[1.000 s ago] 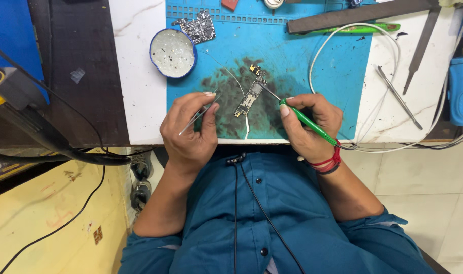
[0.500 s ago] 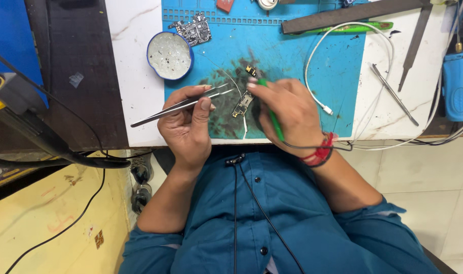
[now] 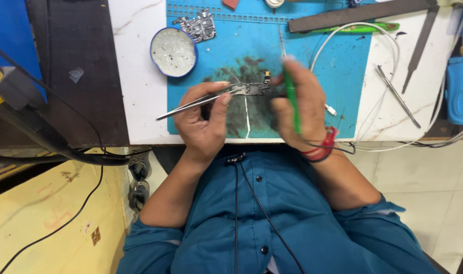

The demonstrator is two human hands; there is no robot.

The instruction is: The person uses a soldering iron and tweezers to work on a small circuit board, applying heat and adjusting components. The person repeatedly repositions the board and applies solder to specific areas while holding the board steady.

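White marble tabletop point(image 3: 135, 101) carries a blue work mat point(image 3: 333, 66), badly stained dark in the middle where the work sits. Left hand point(image 3: 203, 119) is closed around metal tweezers point(image 3: 196, 103), tips pinching the left end of a small circuit board point(image 3: 251, 89). Board is lifted just above the stained patch, held level between both hands. Right hand point(image 3: 300, 109) is curled shut on a green-handled tool point(image 3: 291, 99), shaft pointing away from the body, metal tip up past the fingers; its fingertips also touch the board's right end. Can't tell if the tip is a driver or a probe.

Progress, as a judgement: board is stripped out and bare, so disassembly looks done. A second, larger board point(image 3: 198, 25) lies at the mat's far edge, untouched. Round blue tin point(image 3: 174, 52) of pale paste sits just left of the mat, open. Tool tip isn't on the board, so no rework is under way right now; looks like inspection or repositioning. Refit not started from what shows.

Off to the right: white cable point(image 3: 373, 76) looped across the mat, spare tweezers point(image 3: 398, 95) on the marble, flat dark file point(image 3: 363, 15) along the far edge.
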